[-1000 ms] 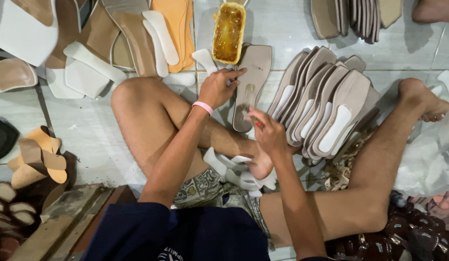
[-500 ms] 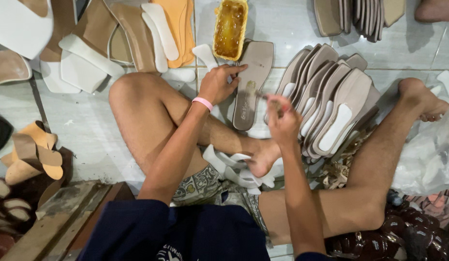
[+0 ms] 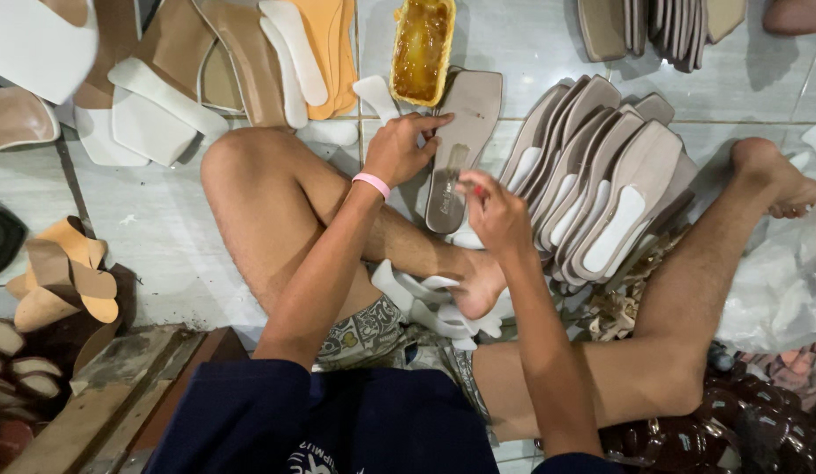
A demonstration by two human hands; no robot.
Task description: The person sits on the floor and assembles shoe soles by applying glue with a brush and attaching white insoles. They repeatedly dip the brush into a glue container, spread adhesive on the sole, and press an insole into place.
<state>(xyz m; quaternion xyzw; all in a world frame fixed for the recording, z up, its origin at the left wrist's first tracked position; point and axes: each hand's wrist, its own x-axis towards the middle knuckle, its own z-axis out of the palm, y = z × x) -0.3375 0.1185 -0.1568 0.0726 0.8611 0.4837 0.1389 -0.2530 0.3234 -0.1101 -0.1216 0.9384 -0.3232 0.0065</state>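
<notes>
Tiled floor point(image 3: 531, 44) serves as the workbench. Left hand point(image 3: 399, 149) pins the grey sole point(image 3: 465, 132) beside the glue tray point(image 3: 423, 48). Right hand point(image 3: 496, 211) pinches a small brush against it. Judged midway: a fanned stack point(image 3: 601, 184) lies alongside, with white inserts point(image 3: 153, 96) unused.

One glue tray point(image 3: 422, 48), one flat sole point(image 3: 460, 149) lying alone, about eight fanned soles point(image 3: 601, 189), two hands.

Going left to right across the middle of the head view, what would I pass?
Wedge heels → left hand → grey sole → right hand → fanned soles → foot
</notes>
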